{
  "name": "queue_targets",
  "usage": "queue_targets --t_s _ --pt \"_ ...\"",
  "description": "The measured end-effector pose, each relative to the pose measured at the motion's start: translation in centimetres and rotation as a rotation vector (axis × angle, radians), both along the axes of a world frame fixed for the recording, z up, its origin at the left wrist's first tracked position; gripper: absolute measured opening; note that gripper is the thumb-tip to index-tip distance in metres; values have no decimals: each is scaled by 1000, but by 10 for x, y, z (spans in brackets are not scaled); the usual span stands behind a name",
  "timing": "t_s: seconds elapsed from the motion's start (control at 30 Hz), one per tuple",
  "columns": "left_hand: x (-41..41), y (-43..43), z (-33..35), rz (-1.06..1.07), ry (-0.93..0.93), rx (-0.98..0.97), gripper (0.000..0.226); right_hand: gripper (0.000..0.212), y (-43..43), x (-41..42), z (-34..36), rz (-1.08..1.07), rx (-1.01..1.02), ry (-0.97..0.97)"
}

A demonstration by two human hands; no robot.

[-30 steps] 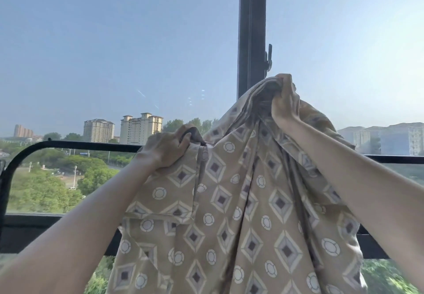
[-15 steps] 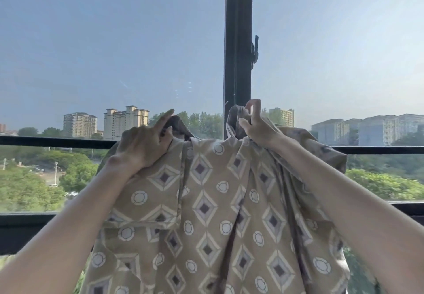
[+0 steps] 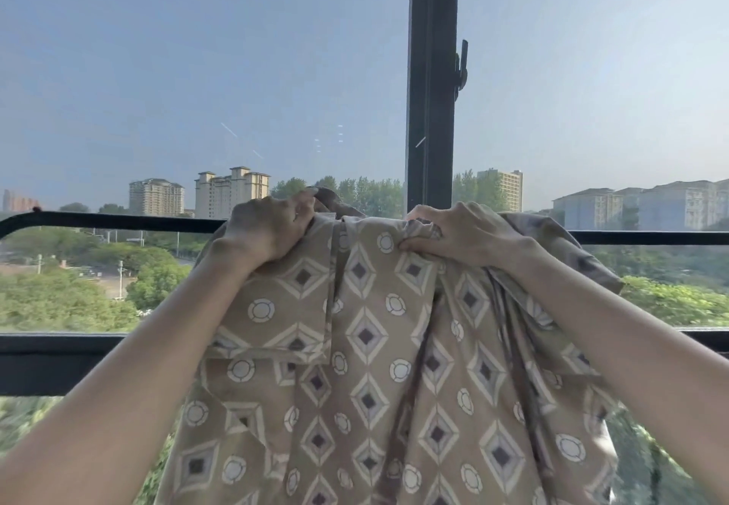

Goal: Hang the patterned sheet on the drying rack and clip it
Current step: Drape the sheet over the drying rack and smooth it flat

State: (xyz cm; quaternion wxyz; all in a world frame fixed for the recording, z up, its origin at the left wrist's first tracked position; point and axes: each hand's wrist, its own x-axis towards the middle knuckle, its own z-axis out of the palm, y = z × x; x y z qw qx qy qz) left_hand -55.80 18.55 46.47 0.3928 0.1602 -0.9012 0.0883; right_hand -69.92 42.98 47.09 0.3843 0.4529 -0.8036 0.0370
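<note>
The patterned sheet (image 3: 378,378), tan with grey diamonds and white rings, hangs in folds in front of me. Its top edge lies at the height of the black rack bar (image 3: 110,221), which runs left to right across the window. My left hand (image 3: 268,230) grips the bunched top edge at the bar, left of centre. My right hand (image 3: 461,234) pinches the fabric's top edge a little to the right. The part of the bar between and under my hands is hidden by cloth. No clip is in view.
A black vertical window post (image 3: 432,82) with a handle (image 3: 461,70) rises just behind the sheet. A lower black rail (image 3: 55,362) crosses beneath the bar. Beyond the glass are trees and buildings.
My right hand came down from high above the bar to bar level with the sheet's top. The sheet's raised peak dropped and spread along the bar. My left hand kept its grip.
</note>
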Motion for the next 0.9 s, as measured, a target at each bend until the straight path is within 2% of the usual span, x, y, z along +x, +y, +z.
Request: queue_targets --t_s 0.07,0.13,0.2,0.23,0.33,0.47,0.6,0.7,0.77,0.83,0.9 --pt "-1 -1 -4 44 35 -15 47 70 -5 2 -2 -18 -31 17" --pt "-2 -1 -10 86 163 -99 45 74 -9 4 -4 -23 -59 16" --pt "-2 1 -16 32 275 -105 44 71 -11 5 -5 -16 -73 7" --pt "2 4 -18 -17 274 -51 47 67 -11 5 -5 -11 -77 8" --pt "18 20 -26 -136 134 117 65 55 -7 1 -7 11 -89 34" --pt "43 36 -65 -206 -85 -23 93 57 -2 -2 -7 42 -104 40" --pt "56 36 -111 -84 -133 -213 124 57 -7 -3 -7 59 -111 36" --pt "52 22 -129 56 -81 -333 128 63 -10 -4 -7 52 -115 16" --pt "50 12 -131 181 -9 -335 133 69 -10 -4 -7 46 -120 21" --pt "51 5 -128 244 146 -273 126 73 -8 -6 -8 48 -128 32" --pt "56 10 -119 296 263 -224 105 71 -5 -7 -8 47 -132 31"
